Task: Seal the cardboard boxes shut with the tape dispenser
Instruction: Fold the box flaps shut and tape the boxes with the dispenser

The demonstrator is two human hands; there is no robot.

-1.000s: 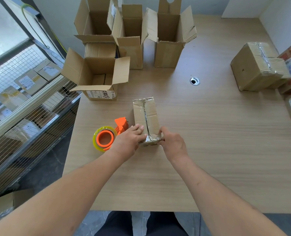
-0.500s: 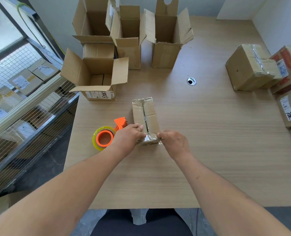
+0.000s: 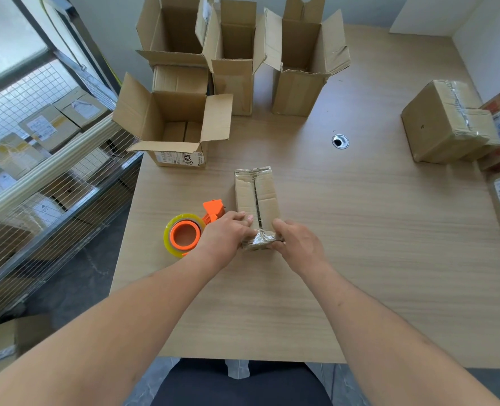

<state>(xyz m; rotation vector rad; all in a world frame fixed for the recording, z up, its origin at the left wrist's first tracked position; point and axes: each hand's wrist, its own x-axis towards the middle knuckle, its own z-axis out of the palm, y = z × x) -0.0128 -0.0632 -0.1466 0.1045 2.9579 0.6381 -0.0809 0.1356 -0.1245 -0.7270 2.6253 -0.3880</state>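
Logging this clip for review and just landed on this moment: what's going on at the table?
A person is working on a small closed cardboard box lying on the wooden table. Both hands are at its near end: the left hand grips the left side, the right hand presses the crinkled tape there. The orange tape dispenser lies on the table just left of the box, not held. Several open boxes stand at the far edge, and taped ones sit to the right.

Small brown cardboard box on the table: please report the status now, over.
Left hand and right hand pressing near end of small brown cardboard box. Orange tape dispenser lying unused beside left hand. Nothing in the way.
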